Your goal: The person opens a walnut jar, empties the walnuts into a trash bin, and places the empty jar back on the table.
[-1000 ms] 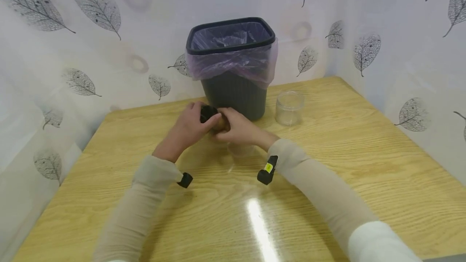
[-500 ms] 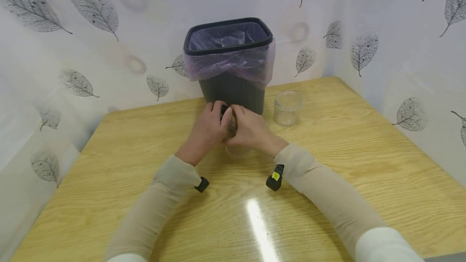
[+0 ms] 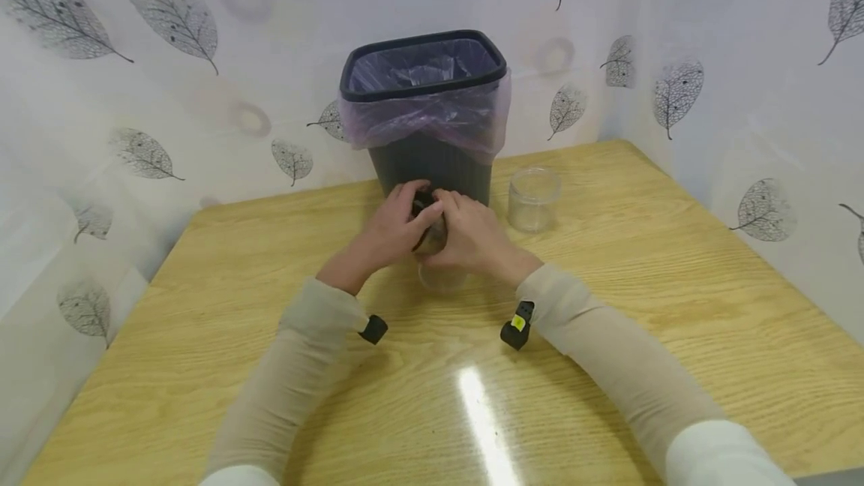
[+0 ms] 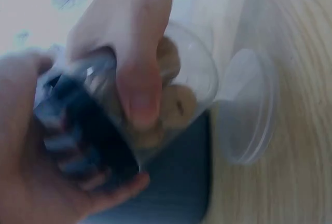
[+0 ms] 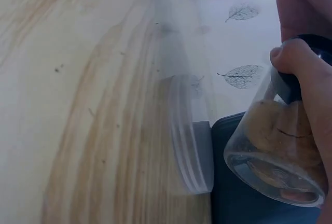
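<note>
A clear jar [image 5: 259, 154] with a black lid [image 4: 85, 128] is tilted between the two hands, round brown pieces [image 4: 178, 106] showing inside. My left hand [image 3: 388, 235] grips the jar at its black lid, fingers wrapped round it. Around the clear body curls my right hand [image 3: 481, 242], its thumb pressed along the side in the left wrist view. Part of the jar is hidden behind the fingers. Just below the hands, on the table, is a shallow clear round piece [image 4: 249, 107] like a lid or dish.
Right behind the hands stands a dark bin [image 3: 432, 160] lined with a thin purple bag [image 3: 466, 122]. To its right, an open clear jar [image 3: 533, 201] sits on the wooden table [image 3: 628, 246]. A leaf-patterned curtain [image 3: 270, 58] closes off the back and sides.
Both hands have shifted to the right with the jar, the left one more. The jar now stands more upright between them than a second ago.
</note>
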A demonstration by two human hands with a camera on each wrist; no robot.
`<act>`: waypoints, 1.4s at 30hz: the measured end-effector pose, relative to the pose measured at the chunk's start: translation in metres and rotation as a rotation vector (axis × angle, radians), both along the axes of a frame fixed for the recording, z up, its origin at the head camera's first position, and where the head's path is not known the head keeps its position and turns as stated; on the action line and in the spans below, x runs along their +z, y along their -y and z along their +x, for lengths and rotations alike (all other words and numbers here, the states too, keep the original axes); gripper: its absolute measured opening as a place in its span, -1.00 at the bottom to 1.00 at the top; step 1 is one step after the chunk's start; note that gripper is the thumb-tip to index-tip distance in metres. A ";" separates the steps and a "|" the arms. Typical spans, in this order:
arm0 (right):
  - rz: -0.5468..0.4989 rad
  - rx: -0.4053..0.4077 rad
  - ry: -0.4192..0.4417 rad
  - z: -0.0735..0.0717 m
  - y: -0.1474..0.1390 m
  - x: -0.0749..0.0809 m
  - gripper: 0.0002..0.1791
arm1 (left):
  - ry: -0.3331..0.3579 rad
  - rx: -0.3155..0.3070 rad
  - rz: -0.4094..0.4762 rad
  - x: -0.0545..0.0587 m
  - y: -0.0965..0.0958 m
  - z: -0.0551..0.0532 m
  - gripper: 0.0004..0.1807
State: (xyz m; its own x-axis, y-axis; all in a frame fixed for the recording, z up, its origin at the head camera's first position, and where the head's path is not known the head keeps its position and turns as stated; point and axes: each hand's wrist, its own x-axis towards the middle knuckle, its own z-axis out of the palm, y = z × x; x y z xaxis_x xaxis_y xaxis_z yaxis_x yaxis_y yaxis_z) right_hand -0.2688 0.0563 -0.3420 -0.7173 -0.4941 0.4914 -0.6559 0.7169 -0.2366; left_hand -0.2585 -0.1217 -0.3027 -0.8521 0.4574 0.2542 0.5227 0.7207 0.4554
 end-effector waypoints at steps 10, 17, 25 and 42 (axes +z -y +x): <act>0.010 0.024 0.030 0.000 -0.012 0.009 0.10 | 0.070 -0.089 0.068 0.009 0.016 0.000 -0.25; 0.031 0.030 0.006 -0.001 -0.013 0.006 0.07 | 0.203 0.079 0.003 0.008 0.012 0.002 -0.08; 0.019 0.045 -0.009 -0.006 -0.021 0.002 0.03 | 0.045 -0.274 0.068 0.003 0.020 -0.003 0.00; 0.044 0.045 0.007 -0.002 -0.024 0.008 0.06 | 0.078 -0.158 -0.001 0.004 0.017 0.001 0.06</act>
State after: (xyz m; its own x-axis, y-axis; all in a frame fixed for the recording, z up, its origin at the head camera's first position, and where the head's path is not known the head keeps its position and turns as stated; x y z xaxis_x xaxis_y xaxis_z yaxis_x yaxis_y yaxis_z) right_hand -0.2713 0.0804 -0.3341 -0.6968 -0.5471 0.4637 -0.6865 0.6961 -0.2102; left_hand -0.2571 -0.1388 -0.2987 -0.7868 0.5873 0.1898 0.5926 0.6331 0.4980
